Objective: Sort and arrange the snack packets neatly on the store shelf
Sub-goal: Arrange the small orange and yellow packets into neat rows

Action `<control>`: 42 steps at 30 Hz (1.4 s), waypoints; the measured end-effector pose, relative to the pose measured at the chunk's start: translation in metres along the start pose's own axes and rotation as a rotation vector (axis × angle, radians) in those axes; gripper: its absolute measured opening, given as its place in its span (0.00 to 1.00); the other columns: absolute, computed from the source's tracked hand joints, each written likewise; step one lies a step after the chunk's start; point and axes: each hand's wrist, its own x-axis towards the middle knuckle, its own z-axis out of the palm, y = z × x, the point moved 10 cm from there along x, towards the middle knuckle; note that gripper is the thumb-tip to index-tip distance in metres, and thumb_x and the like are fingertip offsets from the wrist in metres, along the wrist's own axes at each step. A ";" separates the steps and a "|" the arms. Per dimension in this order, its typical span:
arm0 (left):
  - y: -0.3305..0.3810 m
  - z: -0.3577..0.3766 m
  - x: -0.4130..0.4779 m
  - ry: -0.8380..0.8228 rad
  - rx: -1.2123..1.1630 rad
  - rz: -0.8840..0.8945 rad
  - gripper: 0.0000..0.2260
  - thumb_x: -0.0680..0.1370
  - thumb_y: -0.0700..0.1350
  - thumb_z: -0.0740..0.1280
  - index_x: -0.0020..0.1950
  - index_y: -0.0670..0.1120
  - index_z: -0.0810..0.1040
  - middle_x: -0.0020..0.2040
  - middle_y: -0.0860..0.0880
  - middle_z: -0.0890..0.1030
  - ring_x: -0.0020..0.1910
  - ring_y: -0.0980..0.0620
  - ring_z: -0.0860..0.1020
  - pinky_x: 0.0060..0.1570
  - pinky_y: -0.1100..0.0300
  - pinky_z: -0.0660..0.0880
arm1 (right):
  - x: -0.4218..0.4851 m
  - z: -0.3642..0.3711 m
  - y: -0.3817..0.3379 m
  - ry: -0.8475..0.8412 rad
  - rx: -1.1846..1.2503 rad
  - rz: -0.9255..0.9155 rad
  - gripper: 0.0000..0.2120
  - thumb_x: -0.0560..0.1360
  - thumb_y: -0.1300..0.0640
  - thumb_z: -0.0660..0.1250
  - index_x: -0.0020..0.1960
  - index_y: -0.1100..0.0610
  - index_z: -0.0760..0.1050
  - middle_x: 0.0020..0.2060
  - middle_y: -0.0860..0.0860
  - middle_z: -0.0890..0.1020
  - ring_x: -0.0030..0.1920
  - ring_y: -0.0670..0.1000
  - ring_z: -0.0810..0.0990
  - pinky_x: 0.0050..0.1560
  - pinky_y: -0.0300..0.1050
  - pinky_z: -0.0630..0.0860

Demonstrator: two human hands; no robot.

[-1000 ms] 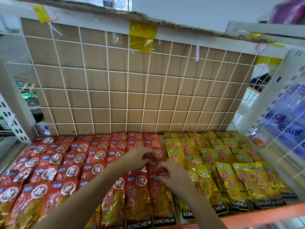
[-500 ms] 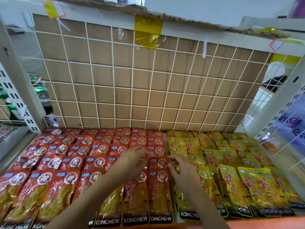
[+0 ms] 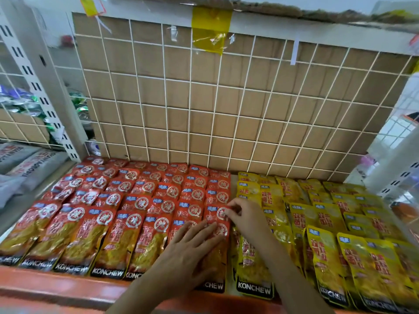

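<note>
Lower now than a moment ago, left hand presses flat, grip wide, on front red packets at bottom centre; right hand, grip narrow, pinches one red packet by its corner, beside yellow packets on the shelf.

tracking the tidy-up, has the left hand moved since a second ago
Yes. The left hand has drawn back toward the shelf's front edge, now flat on the front red packet.

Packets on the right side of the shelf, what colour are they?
Those packets are yellow, clearest in the head view.
</note>
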 end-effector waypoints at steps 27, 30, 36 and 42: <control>-0.001 0.014 -0.002 -0.068 0.016 -0.024 0.29 0.75 0.69 0.42 0.72 0.61 0.62 0.73 0.57 0.65 0.70 0.56 0.66 0.64 0.51 0.57 | 0.017 0.016 0.011 -0.122 0.181 0.074 0.03 0.75 0.61 0.66 0.44 0.55 0.74 0.34 0.49 0.79 0.28 0.44 0.79 0.31 0.38 0.77; -0.001 0.017 -0.001 -0.078 0.007 -0.019 0.29 0.75 0.70 0.43 0.71 0.61 0.64 0.72 0.57 0.66 0.69 0.56 0.67 0.64 0.50 0.57 | 0.016 0.016 0.010 -0.127 0.168 0.083 0.01 0.75 0.61 0.66 0.45 0.56 0.75 0.34 0.49 0.80 0.29 0.44 0.80 0.31 0.36 0.76; 0.000 0.021 -0.001 -0.093 -0.024 -0.013 0.28 0.75 0.69 0.43 0.71 0.62 0.64 0.71 0.58 0.68 0.67 0.56 0.70 0.63 0.49 0.57 | 0.015 0.016 0.008 -0.163 0.191 0.107 0.05 0.75 0.61 0.66 0.42 0.55 0.73 0.33 0.50 0.80 0.28 0.44 0.79 0.31 0.37 0.77; -0.001 0.020 0.002 -0.074 -0.071 0.007 0.28 0.75 0.70 0.47 0.70 0.61 0.63 0.68 0.57 0.71 0.65 0.57 0.72 0.66 0.50 0.52 | 0.006 -0.008 0.006 0.045 0.114 0.081 0.05 0.75 0.55 0.66 0.50 0.54 0.76 0.44 0.45 0.79 0.41 0.43 0.78 0.42 0.39 0.79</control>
